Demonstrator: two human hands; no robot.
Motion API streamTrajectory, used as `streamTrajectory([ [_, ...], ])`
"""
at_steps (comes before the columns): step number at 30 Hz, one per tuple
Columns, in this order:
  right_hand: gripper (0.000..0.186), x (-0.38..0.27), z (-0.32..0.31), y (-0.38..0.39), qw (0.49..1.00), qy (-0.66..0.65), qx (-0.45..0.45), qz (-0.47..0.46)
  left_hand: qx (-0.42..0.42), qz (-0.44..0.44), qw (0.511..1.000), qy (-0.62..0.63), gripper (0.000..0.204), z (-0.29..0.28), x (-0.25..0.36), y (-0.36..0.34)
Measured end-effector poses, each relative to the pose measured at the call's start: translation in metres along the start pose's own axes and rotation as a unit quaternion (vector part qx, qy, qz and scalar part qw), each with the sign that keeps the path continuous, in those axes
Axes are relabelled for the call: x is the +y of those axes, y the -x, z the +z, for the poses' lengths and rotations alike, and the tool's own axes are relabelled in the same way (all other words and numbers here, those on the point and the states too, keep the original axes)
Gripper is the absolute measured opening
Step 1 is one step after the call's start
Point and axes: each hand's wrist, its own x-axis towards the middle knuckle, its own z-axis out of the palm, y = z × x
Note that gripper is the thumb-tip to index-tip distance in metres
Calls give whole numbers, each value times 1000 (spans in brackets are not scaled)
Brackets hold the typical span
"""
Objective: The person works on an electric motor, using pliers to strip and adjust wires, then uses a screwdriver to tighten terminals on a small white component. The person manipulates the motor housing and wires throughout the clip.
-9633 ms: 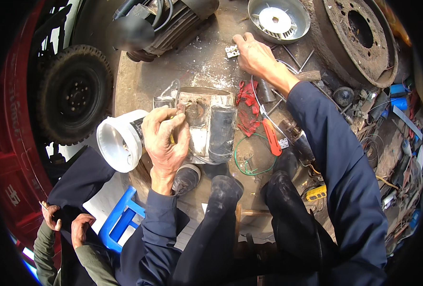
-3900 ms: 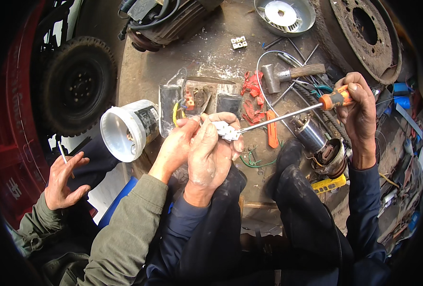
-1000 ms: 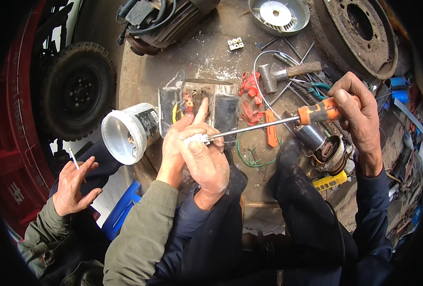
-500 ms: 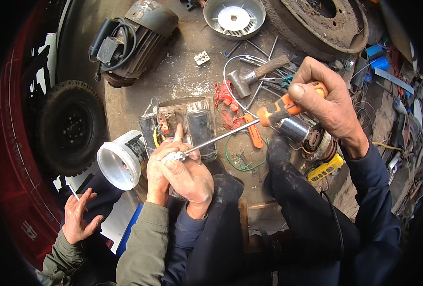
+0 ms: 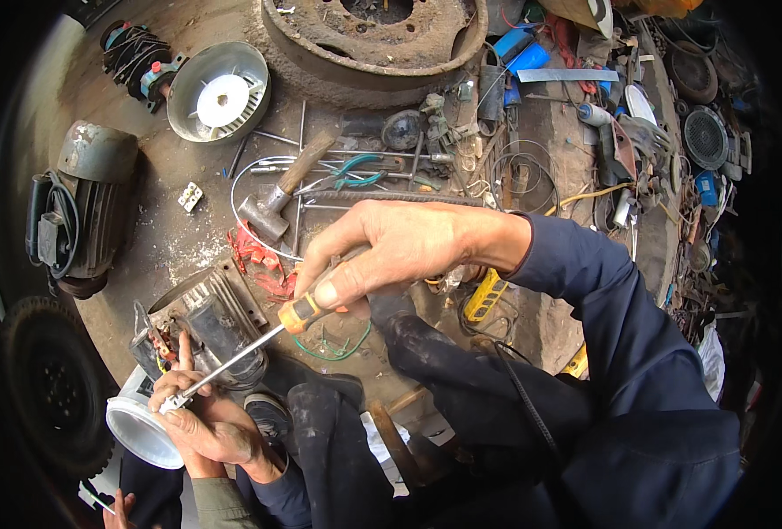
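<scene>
My right hand (image 5: 400, 247) is closed from above around the orange-and-black handle of a screwdriver (image 5: 243, 353). Its long shaft slopes down leftward to a small white connector block (image 5: 173, 404). Around that block the fingers of my left hand (image 5: 222, 434) are pinched, mostly thumb side showing. A co-worker's hand (image 5: 176, 379), coming from a green sleeve, is pressed against mine at the block, one finger pointing up. Just beyond lies an opened motor (image 5: 219, 295) with black cylinders and loose wires. A white plastic tub (image 5: 135, 432) is beside the hands.
A second motor (image 5: 98, 189) stands at left, near a metal fan cover (image 5: 219, 95). A rusty wheel rim (image 5: 373, 53) lies at the far side. A hammer (image 5: 272, 207), teal-handled pliers (image 5: 356, 172), red scraps (image 5: 254, 251) and another white connector block (image 5: 190, 196) lie on the ground. Clutter fills the right.
The view has swung right, so the scene sits further left. My right hand has turned over the screwdriver handle and come lower. The shaft still reaches the white block between the left-side hands.
</scene>
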Motion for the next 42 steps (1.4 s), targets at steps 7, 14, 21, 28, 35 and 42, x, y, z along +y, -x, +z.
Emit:
streamTrajectory([
  [7,50,8,19,-1,995,-54,-69,49,-35,0,999,-30,24,-15,19,-12],
  [14,49,19,27,14,798,490,72,-344,49,-23,998,-22,27,2,14,6],
  [21,42,8,18,10,972,-45,-97,208,17,-31,999,-5,33,6,4,15],
  [28,30,19,33,9,772,529,133,-326,7,2,1000,-21,30,6,11,2],
  [35,33,-5,23,-2,996,-26,-46,73,52,-9,998,45,38,-3,-6,9],
  [42,42,-8,35,-8,735,566,87,-362,62,-57,992,91,32,-8,-4,9],
])
